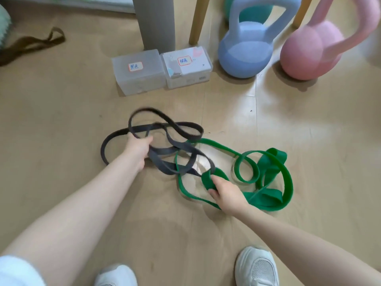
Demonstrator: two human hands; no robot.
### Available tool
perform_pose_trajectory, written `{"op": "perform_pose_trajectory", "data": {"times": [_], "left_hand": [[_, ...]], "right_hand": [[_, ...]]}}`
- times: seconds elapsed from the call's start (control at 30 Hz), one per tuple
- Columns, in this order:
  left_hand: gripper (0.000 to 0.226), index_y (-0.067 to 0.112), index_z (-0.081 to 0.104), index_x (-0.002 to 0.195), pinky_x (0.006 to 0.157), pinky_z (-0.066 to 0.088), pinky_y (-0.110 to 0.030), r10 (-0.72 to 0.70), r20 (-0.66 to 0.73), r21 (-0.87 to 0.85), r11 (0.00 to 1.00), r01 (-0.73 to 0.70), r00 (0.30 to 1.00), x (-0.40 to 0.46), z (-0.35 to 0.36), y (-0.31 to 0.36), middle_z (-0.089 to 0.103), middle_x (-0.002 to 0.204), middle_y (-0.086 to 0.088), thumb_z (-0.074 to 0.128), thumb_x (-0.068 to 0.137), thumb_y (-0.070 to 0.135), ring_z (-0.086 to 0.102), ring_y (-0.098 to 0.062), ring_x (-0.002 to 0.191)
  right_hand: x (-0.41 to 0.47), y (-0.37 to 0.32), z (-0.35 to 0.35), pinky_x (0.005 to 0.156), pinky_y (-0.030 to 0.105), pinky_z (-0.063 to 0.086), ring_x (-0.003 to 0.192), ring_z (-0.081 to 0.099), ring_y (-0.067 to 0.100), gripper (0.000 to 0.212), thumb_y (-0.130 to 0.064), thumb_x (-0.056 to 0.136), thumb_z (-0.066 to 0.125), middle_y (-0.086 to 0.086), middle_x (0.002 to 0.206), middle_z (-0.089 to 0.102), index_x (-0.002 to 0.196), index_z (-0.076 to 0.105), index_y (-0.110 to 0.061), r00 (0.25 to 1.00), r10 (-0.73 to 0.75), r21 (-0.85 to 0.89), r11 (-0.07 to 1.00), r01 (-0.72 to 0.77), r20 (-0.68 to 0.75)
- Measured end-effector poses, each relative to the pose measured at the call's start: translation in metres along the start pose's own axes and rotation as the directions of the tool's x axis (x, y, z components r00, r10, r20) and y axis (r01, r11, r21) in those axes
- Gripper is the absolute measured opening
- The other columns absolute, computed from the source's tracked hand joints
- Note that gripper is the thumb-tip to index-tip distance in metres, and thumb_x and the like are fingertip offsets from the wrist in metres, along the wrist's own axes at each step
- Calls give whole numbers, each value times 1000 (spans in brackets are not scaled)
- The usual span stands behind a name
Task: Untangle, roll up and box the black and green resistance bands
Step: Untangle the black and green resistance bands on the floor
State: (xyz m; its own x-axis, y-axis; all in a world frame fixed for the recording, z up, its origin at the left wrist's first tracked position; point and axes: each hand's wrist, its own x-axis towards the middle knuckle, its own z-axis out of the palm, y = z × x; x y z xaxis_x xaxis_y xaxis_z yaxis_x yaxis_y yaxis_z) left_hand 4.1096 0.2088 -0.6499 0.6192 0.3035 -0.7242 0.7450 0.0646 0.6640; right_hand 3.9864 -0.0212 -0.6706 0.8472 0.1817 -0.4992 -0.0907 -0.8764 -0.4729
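Observation:
A black resistance band (177, 129) and a green resistance band (274, 168) lie in loose loops on the wooden floor, crossing each other in the middle. My left hand (137, 148) grips strands of the black band at its left side. My right hand (224, 193) grips a bunched part of the green band where the two bands overlap. Two closed translucent plastic boxes stand side by side beyond the bands: the left box (138, 77) and the right box (186, 78), each with a handwritten label on the lid.
A blue kettlebell (247, 52) and a pink kettlebell (309, 52) stand at the back right. A grey upright roll (156, 21) and wooden legs (198, 19) rise behind the boxes. A brown band (31, 45) lies far left. My white shoes (255, 267) are at the bottom.

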Motion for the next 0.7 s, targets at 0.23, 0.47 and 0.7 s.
{"op": "perform_pose_trajectory", "data": {"times": [0.23,0.47,0.7], "left_hand": [[66,20,17,148,117,4,-39,507,457,733,251,-632,731,-24,22,-62,6,158,-3,52,92,23,4,-22,145],[63,28,35,142,113,5,-46,390,861,476,-388,-790,327,-9,68,-69,43,141,-14,62,85,30,31,-32,136],[26,15,57,116,83,36,-35,329,857,514,-484,-708,397,-7,63,-48,53,114,-5,44,95,22,45,-25,107]], "right_hand": [[7,11,-11,85,37,47,102,58,29,51,-13,91,45,8,113,63,140,32,-19,994,54,41,997,-58,93],[-2,16,2,63,34,44,80,56,28,40,-18,91,48,7,93,61,130,36,-20,996,16,-77,997,-9,85],[-2,-4,-1,62,30,38,81,56,25,17,-23,91,51,3,91,59,105,52,-14,997,-77,-75,994,76,-21]]}}
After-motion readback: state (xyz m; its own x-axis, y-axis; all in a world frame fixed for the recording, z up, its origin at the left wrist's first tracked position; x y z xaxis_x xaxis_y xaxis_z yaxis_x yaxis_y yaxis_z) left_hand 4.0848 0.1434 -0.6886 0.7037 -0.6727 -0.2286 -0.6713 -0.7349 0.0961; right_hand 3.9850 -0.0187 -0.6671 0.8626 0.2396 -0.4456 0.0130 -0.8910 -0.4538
